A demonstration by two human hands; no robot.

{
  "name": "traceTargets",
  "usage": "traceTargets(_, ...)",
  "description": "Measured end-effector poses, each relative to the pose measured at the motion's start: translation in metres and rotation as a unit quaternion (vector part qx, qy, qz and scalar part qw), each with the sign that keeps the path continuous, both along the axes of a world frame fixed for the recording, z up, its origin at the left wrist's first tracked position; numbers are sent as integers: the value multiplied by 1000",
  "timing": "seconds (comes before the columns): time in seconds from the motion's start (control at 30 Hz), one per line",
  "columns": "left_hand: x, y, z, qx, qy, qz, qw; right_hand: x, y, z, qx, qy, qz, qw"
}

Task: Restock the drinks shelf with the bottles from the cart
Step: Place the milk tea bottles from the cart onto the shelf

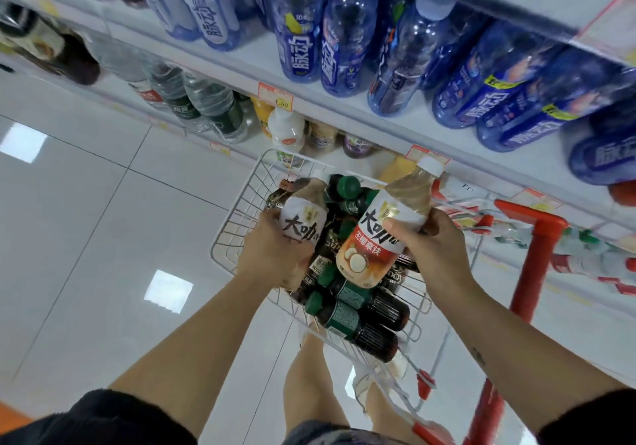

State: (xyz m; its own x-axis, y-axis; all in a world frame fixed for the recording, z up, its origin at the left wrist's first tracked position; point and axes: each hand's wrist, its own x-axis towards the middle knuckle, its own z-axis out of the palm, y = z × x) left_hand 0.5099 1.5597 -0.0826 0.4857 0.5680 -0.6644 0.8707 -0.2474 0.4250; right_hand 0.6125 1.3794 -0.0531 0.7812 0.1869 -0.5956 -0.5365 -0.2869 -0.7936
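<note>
Bottles fill both grips above the cart. On the right hand (433, 241), the thumb (395, 228) presses flat across the white label while the other fingers curl round behind, closing firmly on the right bottle (385, 214). It tilts with its white cap up toward the shelf. It is smooth clear plastic, round-shouldered, with pale beige drink inside and a glossy wrap that goes from white to orange-red. The left hand (272, 252) wraps the left bottle (303, 217) from its outer side, fingers curled round the body, their tips hidden behind it. That bottle bears the same white label with black characters, and the hand covers its lower part. Beneath both, the wire basket (237, 210), made of thin white rods, holds dark bottles (371, 310) with green caps lying on their sides. The cart's red handle (537, 238) stands to the right. Beyond, the white shelf (344, 104) carries blue bottles (299, 38), and glossy grey floor tiles (86, 203) spread to the left.
</note>
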Motion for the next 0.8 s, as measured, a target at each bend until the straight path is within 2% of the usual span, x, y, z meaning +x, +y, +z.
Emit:
traceTargets(0.13,13,-30,70,-121,-133,49,982,8,-24,54,37,-22,-11,999)
traceTargets(0.23,22,-57,125,-162,-223,38,960,14,-54,101,56,-59,-23,996)
traceTargets(0.53,53,-164,274,-135,-396,-81,905,27,-165,256,124,-182,-40,975)
traceTargets(0.8,85,-216,377,-146,-491,-135,848,36,-221,368,169,-262,-77,947)
